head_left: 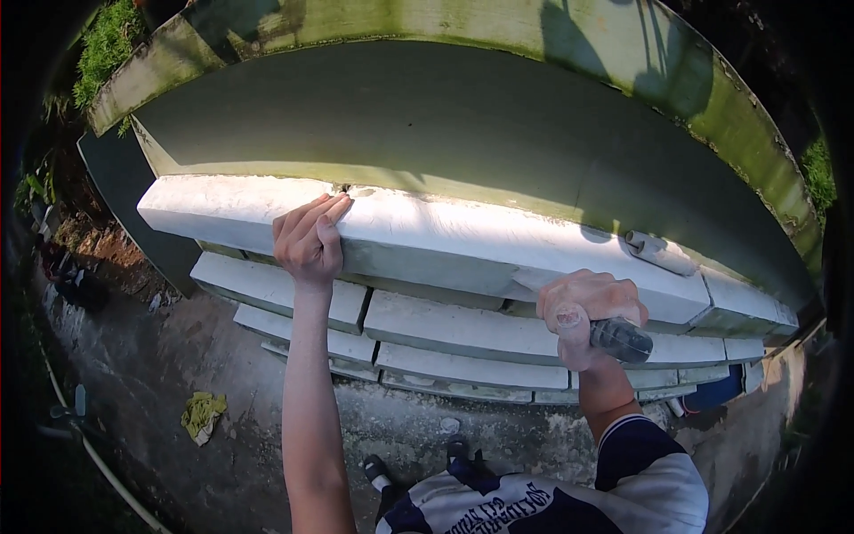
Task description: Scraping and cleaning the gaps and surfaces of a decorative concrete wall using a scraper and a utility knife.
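Observation:
A long slab with a white, chalky top (427, 218) runs across in front of me, against a green-stained wall. My left hand (310, 240) lies over its left part, fingers stretched toward a small dark hole (342, 188) at the slab's back edge. I see nothing held in that hand. Over the slab's front edge, right of the middle, my right hand (587, 313) is closed around the thick dark grey handle (623, 340) of a tool. A pale, flat, pointed part beside the fist may be its blade; most of it is hidden. White dust coats the right thumb.
Below the top slab are more tiers of pale slabs (463, 327) with dark gaps. A grey roll-shaped piece (660, 253) lies on the top slab at right. A yellow-green cloth (203, 416) is on the concrete floor (258, 392) at left, near a pale hose (114, 481).

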Action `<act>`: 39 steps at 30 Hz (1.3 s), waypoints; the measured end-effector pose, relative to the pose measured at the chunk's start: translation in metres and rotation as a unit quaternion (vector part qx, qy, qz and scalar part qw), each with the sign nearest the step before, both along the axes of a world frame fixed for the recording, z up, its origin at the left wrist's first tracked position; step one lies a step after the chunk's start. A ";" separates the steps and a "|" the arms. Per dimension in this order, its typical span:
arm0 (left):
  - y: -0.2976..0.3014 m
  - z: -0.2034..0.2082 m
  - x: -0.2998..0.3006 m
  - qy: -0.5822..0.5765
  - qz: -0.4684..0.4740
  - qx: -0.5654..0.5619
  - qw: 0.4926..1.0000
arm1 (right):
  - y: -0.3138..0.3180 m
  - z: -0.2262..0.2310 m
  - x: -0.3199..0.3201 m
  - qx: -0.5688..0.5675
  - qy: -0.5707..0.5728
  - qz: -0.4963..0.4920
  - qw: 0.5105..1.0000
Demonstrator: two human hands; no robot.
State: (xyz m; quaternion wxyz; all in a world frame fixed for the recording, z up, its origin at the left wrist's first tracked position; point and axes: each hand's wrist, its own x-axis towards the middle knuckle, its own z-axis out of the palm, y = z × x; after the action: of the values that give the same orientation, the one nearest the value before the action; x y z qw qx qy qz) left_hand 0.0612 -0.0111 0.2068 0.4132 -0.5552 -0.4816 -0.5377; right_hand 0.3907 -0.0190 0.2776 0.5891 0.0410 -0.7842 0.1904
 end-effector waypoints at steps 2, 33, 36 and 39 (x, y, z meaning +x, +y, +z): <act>-0.001 -0.001 0.002 0.002 -0.001 -0.004 1.000 | -0.001 -0.001 0.000 -0.019 0.028 0.005 0.999; -0.001 0.001 0.004 -0.002 -0.009 -0.006 1.000 | -0.001 -0.030 0.003 -0.090 0.067 -0.088 0.990; -0.001 -0.003 0.000 -0.002 -0.009 -0.007 1.000 | -0.008 -0.019 0.007 -0.036 0.051 -0.057 0.996; 0.000 -0.001 0.002 -0.004 -0.009 -0.003 1.000 | -0.007 -0.021 0.007 -0.027 0.099 -0.040 0.994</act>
State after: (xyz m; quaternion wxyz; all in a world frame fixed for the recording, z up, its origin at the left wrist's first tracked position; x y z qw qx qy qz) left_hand 0.0632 -0.0112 0.2054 0.4050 -0.5587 -0.4798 -0.5418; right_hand 0.3977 -0.0263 0.2566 0.6716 0.0124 -0.7178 0.1833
